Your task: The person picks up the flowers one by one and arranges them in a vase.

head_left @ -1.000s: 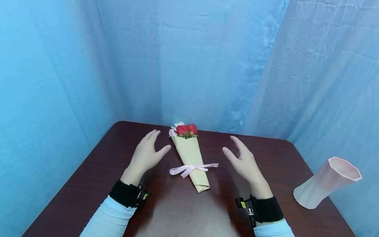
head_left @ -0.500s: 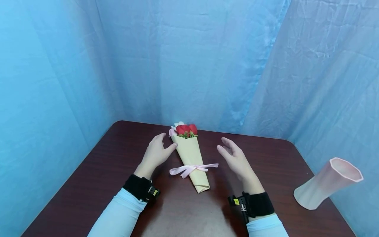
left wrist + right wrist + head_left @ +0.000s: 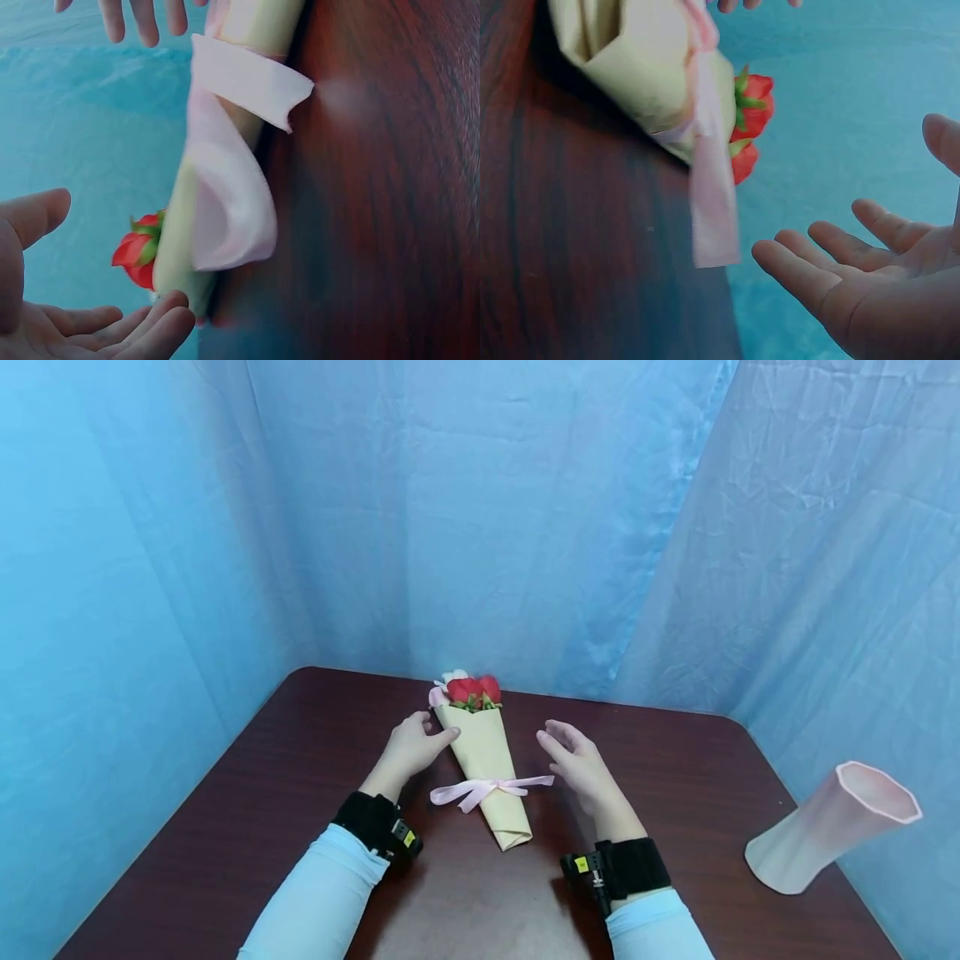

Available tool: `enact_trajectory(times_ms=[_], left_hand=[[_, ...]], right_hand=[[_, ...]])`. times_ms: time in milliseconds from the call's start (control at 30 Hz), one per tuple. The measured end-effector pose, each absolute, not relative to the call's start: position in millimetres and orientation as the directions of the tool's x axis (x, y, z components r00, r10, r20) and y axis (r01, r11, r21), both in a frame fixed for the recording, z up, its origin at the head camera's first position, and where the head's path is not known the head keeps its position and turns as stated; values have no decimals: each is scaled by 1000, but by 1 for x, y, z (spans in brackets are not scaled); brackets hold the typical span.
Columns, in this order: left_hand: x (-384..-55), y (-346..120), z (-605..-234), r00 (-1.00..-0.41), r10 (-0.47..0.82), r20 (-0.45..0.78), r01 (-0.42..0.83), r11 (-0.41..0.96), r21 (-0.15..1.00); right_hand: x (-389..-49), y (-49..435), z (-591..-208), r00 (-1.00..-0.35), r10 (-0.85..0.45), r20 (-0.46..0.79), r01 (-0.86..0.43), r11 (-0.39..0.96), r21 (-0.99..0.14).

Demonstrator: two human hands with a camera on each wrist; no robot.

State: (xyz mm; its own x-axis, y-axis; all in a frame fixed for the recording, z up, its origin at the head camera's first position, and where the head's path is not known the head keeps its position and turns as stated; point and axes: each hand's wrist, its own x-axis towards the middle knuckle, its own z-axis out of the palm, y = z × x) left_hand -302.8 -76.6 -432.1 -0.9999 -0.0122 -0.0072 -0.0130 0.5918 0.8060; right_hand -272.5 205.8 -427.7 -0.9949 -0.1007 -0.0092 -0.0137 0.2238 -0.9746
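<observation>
A small bouquet lies on the table, wrapped in cream paper, with red roses and paler flowers at its far end. A pink ribbon is tied in a bow around its lower part. Just left of the wrapper is my left hand, its thumb overlapping the paper's edge in the head view; contact cannot be told. My right hand hovers to the right of the bouquet, apart from it. In both wrist views the fingers are spread or gently bent, and neither palm holds anything.
A pink-and-white vase with a wavy rim stands near the right edge of the dark brown table. Blue curtains hang behind the table and on both sides.
Both hands have moved inward toward the bouquet, the left one rightward and the right one leftward and slightly nearer. The bouquet and vase have stayed in place.
</observation>
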Motion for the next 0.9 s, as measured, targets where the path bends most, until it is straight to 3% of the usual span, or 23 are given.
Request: enact_trajectory(times_ms=[600, 900], left_hand=[[-318, -60, -451, -979, 6, -202, -167, 545, 822], [-328, -51, -456, -973, 26, -230, -189, 487, 853]], right_hand=[[-291, 197, -453, -978, -102, -183, 156, 231, -960], [-295, 192, -458, -969, -121, -215, 183, 231, -955]])
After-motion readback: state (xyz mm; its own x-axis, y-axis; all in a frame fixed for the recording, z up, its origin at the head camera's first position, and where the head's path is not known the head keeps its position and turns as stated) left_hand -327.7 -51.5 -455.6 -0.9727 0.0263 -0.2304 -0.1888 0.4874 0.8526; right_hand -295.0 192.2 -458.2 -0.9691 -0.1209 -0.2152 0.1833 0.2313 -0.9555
